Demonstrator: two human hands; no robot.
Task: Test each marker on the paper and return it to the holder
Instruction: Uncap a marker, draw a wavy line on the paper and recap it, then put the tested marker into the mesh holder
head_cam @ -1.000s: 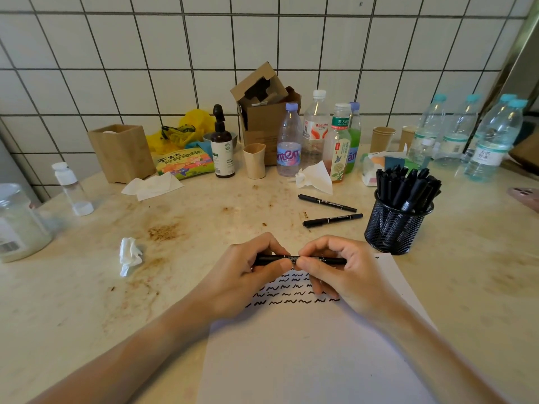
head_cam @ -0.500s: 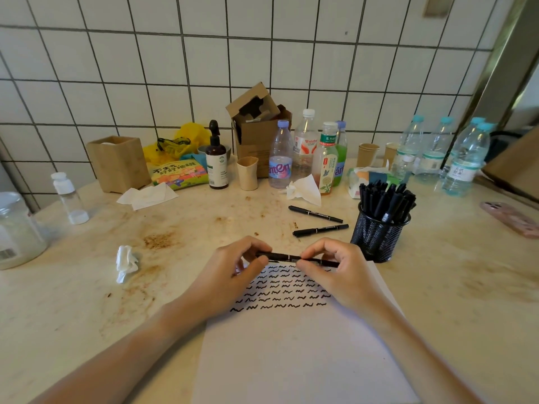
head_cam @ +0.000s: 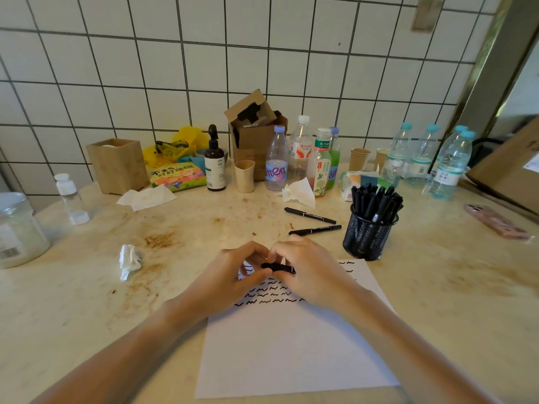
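Item: black marker (head_cam: 278, 267), held level above top of paper (head_cam: 291, 345), pinched w/ curled fingers at both ends by left hand (head_cam: 233, 275) & right hand (head_cam: 309, 272); each grip closed on it. Squiggle rows seen on paper. Mesh holder (head_cam: 368, 237) w/ markers just right of paper. Two loose markers (head_cam: 310, 214) laid on table (head_cam: 87, 301) behind hands.
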